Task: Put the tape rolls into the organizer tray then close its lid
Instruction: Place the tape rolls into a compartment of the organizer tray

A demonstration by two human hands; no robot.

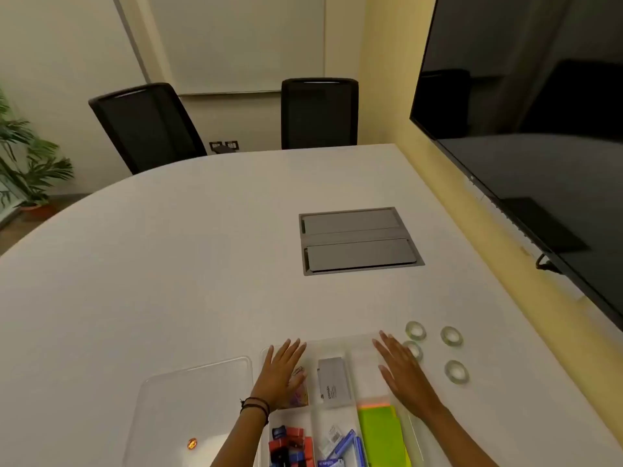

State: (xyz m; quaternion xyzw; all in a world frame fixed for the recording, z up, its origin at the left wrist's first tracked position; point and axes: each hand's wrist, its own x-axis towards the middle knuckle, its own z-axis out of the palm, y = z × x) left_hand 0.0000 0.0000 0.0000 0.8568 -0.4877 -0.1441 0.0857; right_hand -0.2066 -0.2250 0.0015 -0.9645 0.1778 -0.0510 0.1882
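The clear organizer tray (337, 343) lies open on the white table in front of me, with compartments of clips, a grey box and green sticky notes. Its clear lid (188, 406) rests flat to the tray's left. Several clear tape rolls sit on the table right of the tray: one at the back (415, 330), one further right (451, 336), one nearer (456, 371), and one partly hidden behind my right hand (415, 349). My left hand (281, 374) hovers flat over the tray's left part, fingers spread. My right hand (403, 372) spreads over the tray's right edge, holding nothing.
A grey cable hatch (359, 241) is set into the table further back. A large dark screen (526, 129) hangs on the wall at the right. Two black chairs (318, 112) stand at the far side, with a plant (23, 163) at the left.
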